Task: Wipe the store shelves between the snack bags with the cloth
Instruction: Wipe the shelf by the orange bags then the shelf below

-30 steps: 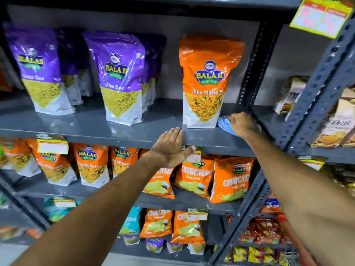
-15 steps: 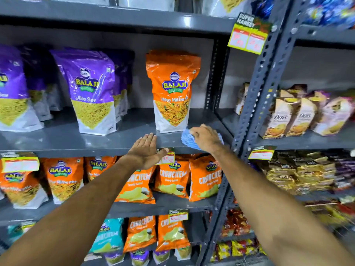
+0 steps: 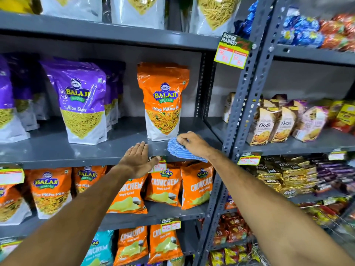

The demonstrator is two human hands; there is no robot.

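My right hand [image 3: 193,144] presses a blue striped cloth [image 3: 177,149] onto the front of the grey shelf [image 3: 57,150], just in front of and right of an upright orange Balaji bag [image 3: 163,101]. The cloth hangs a little over the shelf's front edge. My left hand [image 3: 137,160] rests flat and open on the shelf's front edge, left of the cloth, its thumb over a price tag [image 3: 160,167]. A purple Aloo Sev bag [image 3: 81,104] stands further left, with bare shelf between the two bags.
More purple bags stand at the far left and behind. Orange Crunchem bags [image 3: 196,186] fill the shelf below. A perforated grey upright [image 3: 243,104] divides this rack from the right rack, which holds oats packs [image 3: 266,126]. Price labels hang from the shelf edges.
My right hand has dragged the cloth leftward and toward the shelf's front edge, from beside the bag to in front of it. The view has swung right and up. My left hand stays put.
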